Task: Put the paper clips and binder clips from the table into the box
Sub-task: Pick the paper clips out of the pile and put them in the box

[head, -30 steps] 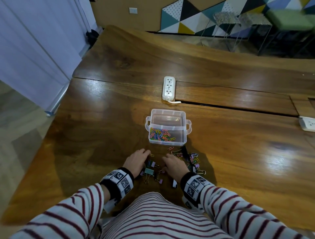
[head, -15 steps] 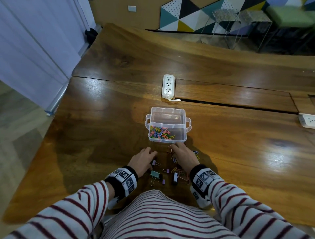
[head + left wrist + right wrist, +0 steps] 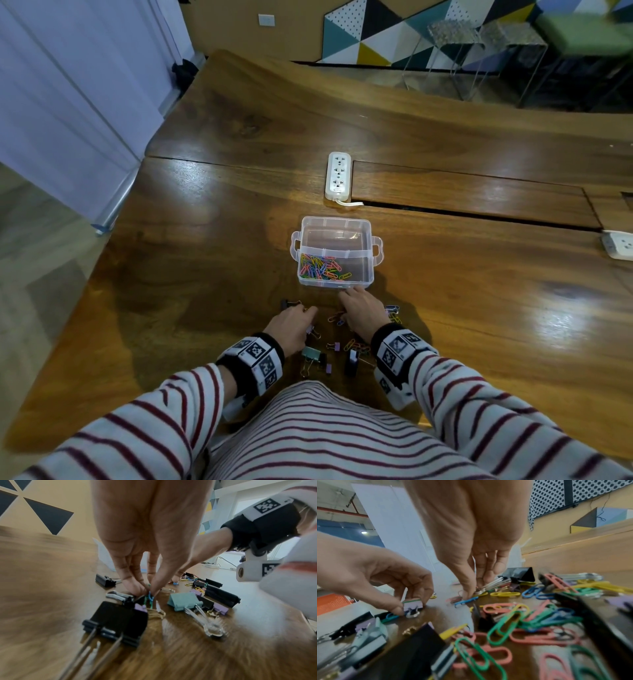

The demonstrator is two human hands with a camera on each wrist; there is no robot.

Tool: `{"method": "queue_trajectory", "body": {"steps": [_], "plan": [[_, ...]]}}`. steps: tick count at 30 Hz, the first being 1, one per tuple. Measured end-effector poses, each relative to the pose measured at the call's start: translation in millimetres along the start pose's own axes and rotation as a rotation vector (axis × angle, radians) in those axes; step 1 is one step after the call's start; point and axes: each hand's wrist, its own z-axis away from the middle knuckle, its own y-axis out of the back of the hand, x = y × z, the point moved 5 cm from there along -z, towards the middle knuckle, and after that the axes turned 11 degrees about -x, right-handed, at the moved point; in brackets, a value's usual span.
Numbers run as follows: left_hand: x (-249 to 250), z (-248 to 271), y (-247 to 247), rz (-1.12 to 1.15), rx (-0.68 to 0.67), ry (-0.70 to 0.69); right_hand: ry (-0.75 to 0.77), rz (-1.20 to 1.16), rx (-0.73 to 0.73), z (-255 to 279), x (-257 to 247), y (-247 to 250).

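Note:
The clear plastic box (image 3: 366, 226) stands open on the table, with coloured paper clips (image 3: 322, 267) in its near compartment. Just in front of it, loose paper clips (image 3: 505, 627) and binder clips (image 3: 118, 619) lie scattered. My left hand (image 3: 149, 592) is down among them and pinches a small purple binder clip (image 3: 412, 606) together with a green and a blue paper clip. My right hand (image 3: 472, 591) is beside it, close to the box's front wall, with thumb and fingers closed on a blue paper clip (image 3: 465, 600) on the table.
A white power strip (image 3: 338, 174) lies beyond the box, next to a slot in the wooden table (image 3: 479, 308). Another strip (image 3: 620, 245) sits at the right edge. A teal binder clip (image 3: 311, 354) and a black one (image 3: 352, 359) lie near my wrists.
Both hands have moved forward over the scattered clips toward the box. The right hand went from the near clips to just in front of the box wall.

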Motion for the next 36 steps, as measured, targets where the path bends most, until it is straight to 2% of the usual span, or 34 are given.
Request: {"method": "queue_trajectory", "body": {"steps": [6, 9, 11, 15, 18, 21, 26, 29, 32, 36], "plan": [[3, 1, 6, 0.011, 0.031, -0.016, 0.066, 0.085, -0.058, -3, -6, 5], [-6, 1, 13, 0.140, 0.041, -0.047, 0.094, 0.027, -0.091, -3, -4, 6], [-14, 2, 17, 0.332, 0.045, -0.079, 0.108, -0.076, -0.096, -1, -1, 6], [-33, 5, 32, 0.726, 0.027, -0.106, 0.120, -0.478, -0.040, 4, 12, 6], [-38, 2, 43, 0.815, 0.005, -0.146, 0.119, -0.709, 0.002, 11, 21, 9], [-37, -3, 49, 0.655, 0.022, -0.116, 0.087, -0.757, 0.009, 13, 31, 10], [-19, -10, 41, 0.122, 0.004, -0.122, 0.055, -0.843, -0.036, 15, 37, 5], [-11, -13, 28, 0.011, -0.011, -0.107, 0.068, -0.914, -0.042, 17, 35, 6], [-9, -13, 19, -0.030, 0.061, -0.088, 0.090, -1.009, -0.017, 18, 33, 16], [-6, -11, 14, -0.110, 0.106, -0.070, 0.077, -1.120, 0.084, 9, 33, 41]]}}
